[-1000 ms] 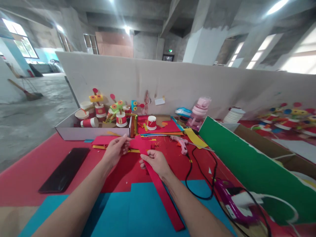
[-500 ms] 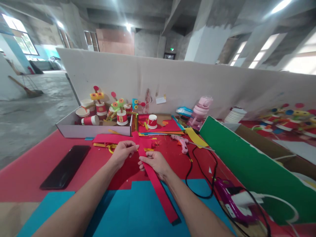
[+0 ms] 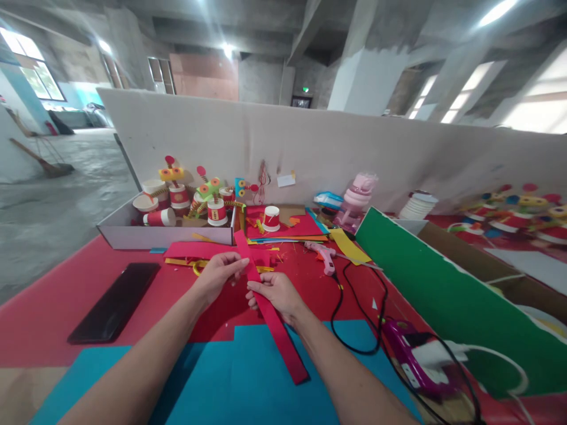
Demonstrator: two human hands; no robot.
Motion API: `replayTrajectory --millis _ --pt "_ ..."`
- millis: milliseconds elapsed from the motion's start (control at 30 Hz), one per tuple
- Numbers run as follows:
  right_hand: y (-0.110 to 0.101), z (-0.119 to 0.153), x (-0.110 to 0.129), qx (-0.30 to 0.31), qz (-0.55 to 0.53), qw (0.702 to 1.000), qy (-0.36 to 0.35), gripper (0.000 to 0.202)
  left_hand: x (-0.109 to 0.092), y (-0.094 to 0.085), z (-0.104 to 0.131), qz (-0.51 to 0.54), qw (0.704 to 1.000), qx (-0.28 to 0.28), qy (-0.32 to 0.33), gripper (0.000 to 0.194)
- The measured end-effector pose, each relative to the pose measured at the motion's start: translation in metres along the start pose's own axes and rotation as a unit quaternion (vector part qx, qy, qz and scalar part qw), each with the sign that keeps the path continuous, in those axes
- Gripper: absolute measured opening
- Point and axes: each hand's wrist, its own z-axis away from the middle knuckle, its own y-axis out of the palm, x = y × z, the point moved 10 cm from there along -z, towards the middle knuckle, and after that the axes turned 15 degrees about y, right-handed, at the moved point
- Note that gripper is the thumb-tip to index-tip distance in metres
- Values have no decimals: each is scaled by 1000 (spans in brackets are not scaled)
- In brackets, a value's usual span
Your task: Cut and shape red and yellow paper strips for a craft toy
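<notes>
A long red paper strip [image 3: 280, 330] slants across the middle of the view, its lower end above blue sheets [image 3: 212, 378]. My right hand [image 3: 275, 295] pinches it partway along, thumb on top and fingers beneath. Closed at the strip's left edge, my left hand [image 3: 224, 271] has thumb and forefinger pressed together near its upper part. Behind the hands lie more red paper [image 3: 195, 249] and yellow-handled scissors [image 3: 199, 267], partly hidden. A pink glue gun [image 3: 322, 255] rests on the red table to the right of my hands.
A white box [image 3: 163, 236] of paper-cup figures stands back left. A black phone [image 3: 116, 302] lies at left. On the right are a green-sided box [image 3: 443, 301], a purple power strip [image 3: 420, 360] and looping black cables. One red-and-white cup [image 3: 271, 218] stands behind.
The strip's lower end has shifted slightly up and left. Both hands keep nearly the same hold. The whole view has moved a little.
</notes>
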Motion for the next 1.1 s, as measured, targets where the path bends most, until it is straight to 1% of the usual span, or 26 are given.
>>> replayTrajectory --millis 67,100,233,367,500,700,867,967,1100 --pt "0 1 2 -1 -1 1000 -4 41 7 6 3 -16 999 34 -28 32" --pt "0 2 3 -1 -1 1000 -7 41 9 7 4 -22 998 39 -35 33" --pt "0 2 4 -3 3 1000 -13 42 14 4 4 -15 999 10 -29 35" --pt "-1 0 3 -8 7 1000 -11 43 20 2 4 1 999 -16 -37 34" --pt "-1 1 3 -8 9 1000 -8 42 22 2 5 9 999 -21 -44 34" --pt "0 3 4 -4 1 1000 -5 43 19 4 6 6 999 -24 -46 33" --pt "-5 3 9 -18 -3 1000 -18 42 21 7 7 15 998 -29 -55 34" --pt "-4 2 5 -10 7 1000 6 42 18 -2 4 24 998 -53 -40 34" --pt "5 3 -1 28 19 999 32 42 8 -28 -2 36 995 -94 -21 35"
